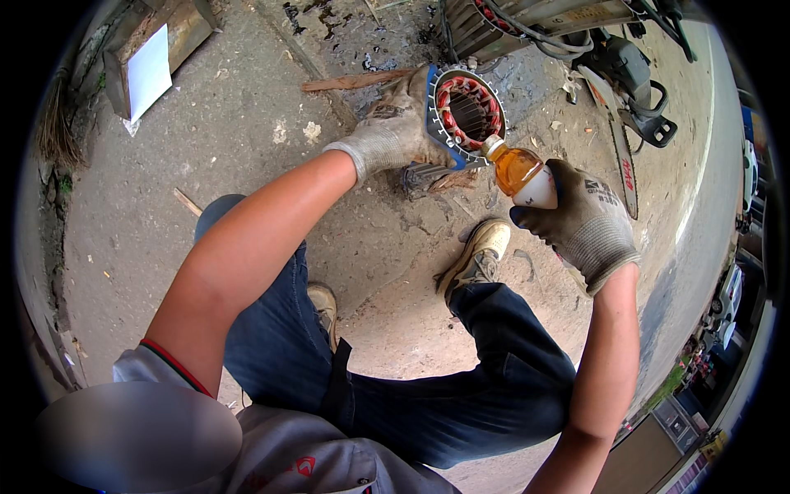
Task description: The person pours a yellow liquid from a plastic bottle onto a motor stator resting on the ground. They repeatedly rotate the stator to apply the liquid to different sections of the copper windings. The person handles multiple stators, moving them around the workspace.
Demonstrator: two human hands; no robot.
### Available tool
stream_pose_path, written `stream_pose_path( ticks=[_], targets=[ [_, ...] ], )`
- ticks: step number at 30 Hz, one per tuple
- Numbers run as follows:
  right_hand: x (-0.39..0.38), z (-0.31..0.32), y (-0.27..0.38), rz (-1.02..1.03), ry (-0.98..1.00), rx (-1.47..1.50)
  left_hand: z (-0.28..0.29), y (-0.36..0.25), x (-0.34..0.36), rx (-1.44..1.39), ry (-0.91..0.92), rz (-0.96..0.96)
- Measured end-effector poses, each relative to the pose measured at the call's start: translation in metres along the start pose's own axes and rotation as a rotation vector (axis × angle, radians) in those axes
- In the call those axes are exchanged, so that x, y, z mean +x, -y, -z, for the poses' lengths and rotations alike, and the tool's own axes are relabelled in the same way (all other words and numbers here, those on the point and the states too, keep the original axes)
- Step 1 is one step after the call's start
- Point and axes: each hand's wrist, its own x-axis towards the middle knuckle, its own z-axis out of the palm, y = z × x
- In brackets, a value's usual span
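My gloved left hand [397, 123] is closed round the side of a motor stator [448, 97], whose ring of red and white windings faces up toward me. Blue shows along the edge of its housing. In my gloved right hand [586, 216] is a clear plastic bottle [518, 169] with amber liquid and a white label. The bottle tilts so its pale neck end lies at the stator's lower right rim. Whether a cap is on, I cannot tell. Under the stator, a grey ribbed metal piece [428, 177] partly shows.
A chainsaw [634, 90] lies at the far right, with its bar pointing toward me. A large ribbed machine with cables [555, 37] stands at the top. Wood strips [354, 81] and dark wet stains mark the ground. A white sheet [150, 72] and a broom [58, 123] are far left.
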Motion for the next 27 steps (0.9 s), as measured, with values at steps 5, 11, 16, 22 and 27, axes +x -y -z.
stream_pose_path(
  ticks=[5, 11, 16, 22, 27],
  targets=[
    [-0.001, 0.001, 0.001, 0.012, 0.009, 0.013, -0.006, 0.006, 0.005, 0.051, -0.073, -0.033],
    [0.001, -0.004, -0.005, 0.035, -0.052, 0.003, -0.006, 0.000, 0.003, 0.011, -0.122, -0.006],
    [-0.001, -0.004, -0.004, 0.068, -0.059, 0.020, -0.003, -0.003, -0.001, -0.036, -0.151, -0.007],
    [0.001, -0.009, -0.010, 0.093, -0.087, 0.038, 0.001, -0.009, -0.002, -0.081, -0.102, 0.020],
    [0.001, 0.000, 0.004, 0.081, -0.057, 0.053, 0.003, -0.001, 0.003, -0.137, 0.051, 0.083]
  ],
)
